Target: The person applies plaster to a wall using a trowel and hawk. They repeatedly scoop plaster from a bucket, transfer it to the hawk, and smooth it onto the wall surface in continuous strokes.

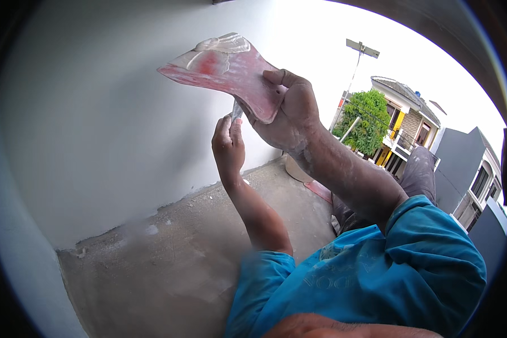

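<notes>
Closest is the blue shirt (pixel 372 276), its sleeves leading to two raised bare arms. The right hand (pixel 298 110) grasps the narrow end of a reddish-pink board (pixel 250 81), thumb on the upper face and the other fingers mostly hidden beneath; the board is held up in front of the wall, and whitish paste (pixel 226 44) lies on its far, wider end. Just below the board, the left hand (pixel 229 145) pinches a slim greyish tool (pixel 238 109) between thumb and fingers, its upper part hidden behind the board, so contact cannot be told. Beyond them are the rough grey floor (pixel 169 270), a beige round container (pixel 297 169) with a pink flat piece (pixel 319 191) beside it, and the pale wall (pixel 96 124). Farthest, outdoors, stand a green tree (pixel 369 121) and a house (pixel 403 93).
</notes>
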{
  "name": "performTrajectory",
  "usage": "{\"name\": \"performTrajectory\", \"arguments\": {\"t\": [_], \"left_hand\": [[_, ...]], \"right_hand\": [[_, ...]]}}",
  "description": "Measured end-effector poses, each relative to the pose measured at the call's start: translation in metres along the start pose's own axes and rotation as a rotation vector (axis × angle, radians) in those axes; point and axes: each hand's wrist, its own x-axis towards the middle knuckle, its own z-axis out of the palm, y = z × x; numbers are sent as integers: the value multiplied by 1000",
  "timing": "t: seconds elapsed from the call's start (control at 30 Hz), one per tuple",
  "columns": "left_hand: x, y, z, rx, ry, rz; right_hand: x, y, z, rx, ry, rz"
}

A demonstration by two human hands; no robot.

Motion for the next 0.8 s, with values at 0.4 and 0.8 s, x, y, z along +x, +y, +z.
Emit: {"name": "performTrajectory", "arguments": {"t": [0.4,0.8], "left_hand": [[-5,13,-39,-13,-149,-6],[-1,29,-38,7,-256,-82]], "right_hand": [[94,30,103,301,87,-208],[130,-36,124,498,146,-242]]}}
